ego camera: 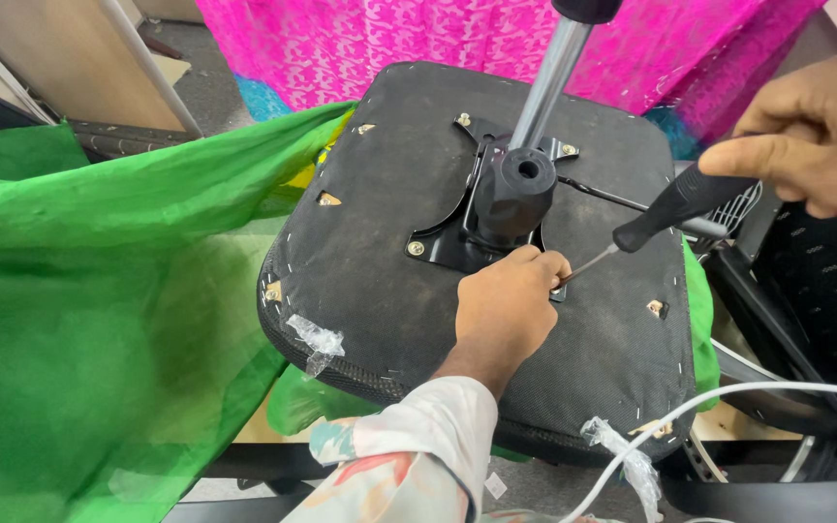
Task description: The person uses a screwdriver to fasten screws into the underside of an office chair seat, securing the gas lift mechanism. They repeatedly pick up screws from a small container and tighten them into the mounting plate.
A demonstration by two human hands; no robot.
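1. Green cloth (99,291) hangs at the left, beside the upturned chair seat (380,281).
2. The left hand (506,305) rests on the seat's underside, fingers curled at the black mounting plate (443,247); whether they pinch anything cannot be told.
3. The screwdriver (666,208) slants down, its tip meeting those fingers.
4. The right hand (816,136) is closed around its black handle.

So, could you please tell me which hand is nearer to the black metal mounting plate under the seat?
Left. The left hand rests at the black metal mounting plate's corner; the right hand is off to its side, gripping the black screwdriver handle.
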